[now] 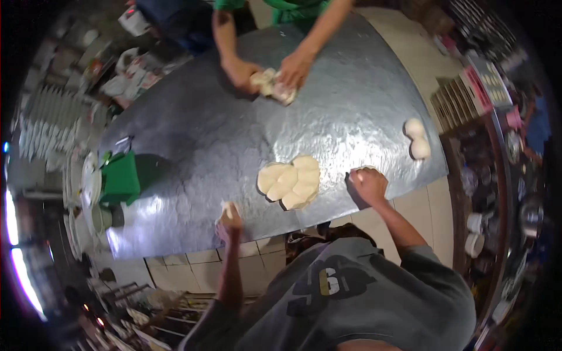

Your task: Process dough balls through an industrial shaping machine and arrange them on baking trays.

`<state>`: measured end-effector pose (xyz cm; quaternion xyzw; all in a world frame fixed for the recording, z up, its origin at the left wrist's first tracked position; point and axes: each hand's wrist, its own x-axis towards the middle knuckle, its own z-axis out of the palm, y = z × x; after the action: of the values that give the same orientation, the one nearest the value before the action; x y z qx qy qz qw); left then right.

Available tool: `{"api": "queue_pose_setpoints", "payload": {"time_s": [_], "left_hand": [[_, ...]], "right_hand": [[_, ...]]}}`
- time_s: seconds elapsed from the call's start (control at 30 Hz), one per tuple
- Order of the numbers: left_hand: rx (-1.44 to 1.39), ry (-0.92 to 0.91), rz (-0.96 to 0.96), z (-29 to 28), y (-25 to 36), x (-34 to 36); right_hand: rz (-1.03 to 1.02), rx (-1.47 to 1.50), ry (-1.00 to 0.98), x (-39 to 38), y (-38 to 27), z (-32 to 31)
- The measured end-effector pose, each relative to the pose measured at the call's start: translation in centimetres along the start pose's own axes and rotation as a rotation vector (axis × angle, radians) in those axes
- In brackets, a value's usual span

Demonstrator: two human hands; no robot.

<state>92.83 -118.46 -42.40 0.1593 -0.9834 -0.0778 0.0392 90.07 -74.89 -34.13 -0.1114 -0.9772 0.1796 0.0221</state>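
Item: stack of flattened dough discs [291, 182] on the metal counter [193, 140], between our hands. Right hand [368, 185], fisted, fingers closed, lies nearer; left hand [228, 221] apparently pinches a small dough piece [227, 209].

Bare metal worktop [193, 146] between my left hand [228, 219] and green box [120, 178]: open lane. Stack of flattened dough discs [291, 181] sits between my hands, blocks straight crossing. My right hand [367, 184] just beside discs; clear metal right of it up to two dough balls [417, 139] near edge. Far side taken by co-worker's hands [269, 73] on dough. Centre strip free.
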Motion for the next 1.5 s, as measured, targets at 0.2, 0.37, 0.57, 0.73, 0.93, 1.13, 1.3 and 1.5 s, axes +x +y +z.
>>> {"api": "queue_pose_setpoints", "payload": {"time_s": [0.2,0.37,0.57,0.73,0.93,1.13,1.3,1.5], "left_hand": [[0.115,0.639,0.25,-4.8,0.7,-1.5],[-0.16,-0.054,0.149,-1.7,-1.4,-1.5],[-0.413,0.304,-0.134,2.8,-0.6,5.4],[-0.169,-0.221,-0.014,3.2,2.2,-1.6],[0.122,0.236,0.223,3.4,-8.4,8.8],[-0.289,0.233,0.122,1.2,-2.8,4.8],[0.088,-0.062,0.198,-0.1,4.1,-4.3],[-0.416,0.501,0.047,-2.9,4.0,-3.1]], "right_hand": [[-0.052,-0.267,0.758,-1.2,1.8,-0.4],[-0.211,-0.19,-0.215,-3.4,3.1,4.2],[-0.014,-0.224,0.181,6.4,6.0,6.6],[-0.013,0.147,-0.079,-3.0,1.9,6.7],[-0.013,0.026,-0.141,7.5,14.9,3.4],[-0.264,0.149,0.488,1.8,8.9,5.7],[-0.322,0.04,0.081,-5.0,0.8,3.9],[-0.065,0.371,0.604,-1.7,2.8,-0.8]]}}
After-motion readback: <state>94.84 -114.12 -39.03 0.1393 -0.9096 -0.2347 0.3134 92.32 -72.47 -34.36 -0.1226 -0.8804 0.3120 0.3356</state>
